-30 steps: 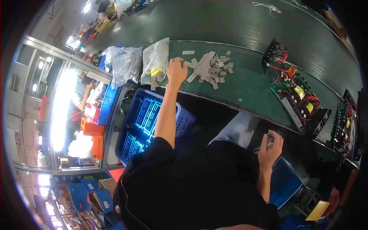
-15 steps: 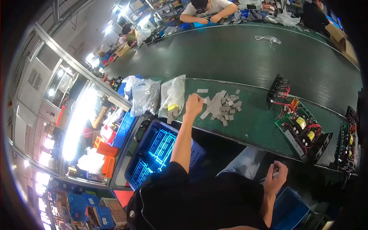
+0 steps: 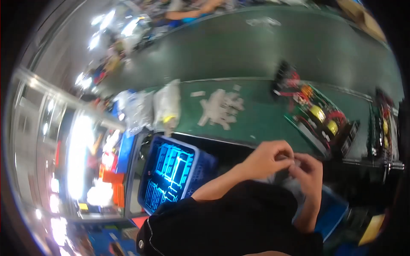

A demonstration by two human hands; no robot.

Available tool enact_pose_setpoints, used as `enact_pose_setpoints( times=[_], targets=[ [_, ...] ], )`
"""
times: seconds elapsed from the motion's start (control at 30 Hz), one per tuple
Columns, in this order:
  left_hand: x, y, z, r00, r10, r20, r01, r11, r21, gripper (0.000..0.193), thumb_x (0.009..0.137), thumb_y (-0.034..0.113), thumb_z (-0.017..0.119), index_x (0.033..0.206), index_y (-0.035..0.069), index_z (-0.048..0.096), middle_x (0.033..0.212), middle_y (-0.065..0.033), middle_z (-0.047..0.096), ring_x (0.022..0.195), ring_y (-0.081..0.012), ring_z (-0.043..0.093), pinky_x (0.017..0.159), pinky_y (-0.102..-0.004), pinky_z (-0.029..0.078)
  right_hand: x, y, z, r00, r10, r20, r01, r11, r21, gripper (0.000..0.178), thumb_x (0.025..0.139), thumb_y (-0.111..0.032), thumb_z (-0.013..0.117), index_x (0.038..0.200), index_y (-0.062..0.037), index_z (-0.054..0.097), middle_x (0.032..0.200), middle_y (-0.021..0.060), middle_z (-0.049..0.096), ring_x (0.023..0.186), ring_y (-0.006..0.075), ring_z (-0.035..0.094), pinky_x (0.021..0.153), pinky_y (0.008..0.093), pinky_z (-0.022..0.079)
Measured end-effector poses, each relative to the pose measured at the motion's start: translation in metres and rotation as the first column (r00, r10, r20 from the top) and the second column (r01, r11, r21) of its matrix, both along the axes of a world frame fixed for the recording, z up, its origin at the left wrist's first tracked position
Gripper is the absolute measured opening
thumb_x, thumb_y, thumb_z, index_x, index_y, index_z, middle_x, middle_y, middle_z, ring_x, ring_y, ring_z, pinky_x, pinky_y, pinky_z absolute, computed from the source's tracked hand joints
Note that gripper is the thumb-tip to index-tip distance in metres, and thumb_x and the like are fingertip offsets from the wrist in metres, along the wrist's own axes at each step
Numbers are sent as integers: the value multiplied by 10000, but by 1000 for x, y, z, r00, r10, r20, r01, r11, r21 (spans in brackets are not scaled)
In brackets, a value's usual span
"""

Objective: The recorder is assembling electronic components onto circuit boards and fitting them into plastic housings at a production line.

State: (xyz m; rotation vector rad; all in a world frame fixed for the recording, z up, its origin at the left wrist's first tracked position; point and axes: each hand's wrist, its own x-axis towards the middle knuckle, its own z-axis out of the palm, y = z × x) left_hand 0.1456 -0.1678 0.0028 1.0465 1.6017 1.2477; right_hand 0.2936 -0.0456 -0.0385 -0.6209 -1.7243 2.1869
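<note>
My left hand (image 3: 268, 160) and my right hand (image 3: 308, 173) meet in front of the bench's near edge, fingertips pinched together. Between the left fingers a small greyish piece (image 3: 282, 157) shows faintly, smeared by motion. Whatever my right fingers pinch is too small and blurred to make out. Beyond the hands, a loose pile of flat grey pieces (image 3: 220, 107) lies on the green bench top (image 3: 260, 121). To the right of the pile sits an open electronic assembly (image 3: 318, 117) with a green circuit board, red wires and yellow-wrapped parts.
A blue plastic crate (image 3: 194, 170) with glowing blue-looking contents stands left of my arm. Clear plastic bags (image 3: 166, 104) rest on the bench's left part. Another electronic assembly (image 3: 384, 126) stands at far right. A blue bin (image 3: 335, 213) is below my right arm.
My left hand has come back from the grey pile toward me and to the right, meeting my right hand. My right hand has risen slightly. The view has shifted and blurred.
</note>
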Motion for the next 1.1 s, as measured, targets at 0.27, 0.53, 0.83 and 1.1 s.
enact_pose_setpoints(
  times=[0.27,0.53,0.83,1.1],
  targets=[
    [-5,82,-15,986,-43,-164,29,996,-88,154,823,9,696,977,0,690,812,-57,674,702,-114,642,651,-236,501,29,64,6,949,-312,54,288,922,257,143,813,26,682,956,27,674,814,74,680,729,95,637,664,240,505],
    [-36,172,14,918,-223,-329,173,969,-175,136,815,16,703,950,32,694,682,-41,622,572,-98,583,536,-223,426,12,120,41,882,-439,168,205,680,704,205,740,28,728,931,-38,700,694,67,621,584,179,597,528,257,450],
    [-56,237,7,741,-262,-618,320,947,-17,187,782,-18,698,958,39,668,909,-100,654,725,-244,652,629,-323,513,-17,176,51,810,-513,283,206,701,683,190,731,27,711,904,-52,692,846,67,659,667,219,628,575,279,492],
    [-63,281,-41,611,-175,-772,274,962,-1,232,699,-16,723,915,49,669,909,-45,580,800,-237,536,679,-350,467,-32,231,23,811,-483,329,-48,506,861,221,708,-32,734,916,-95,696,861,27,631,720,212,602,675,324,467]
  ],
)
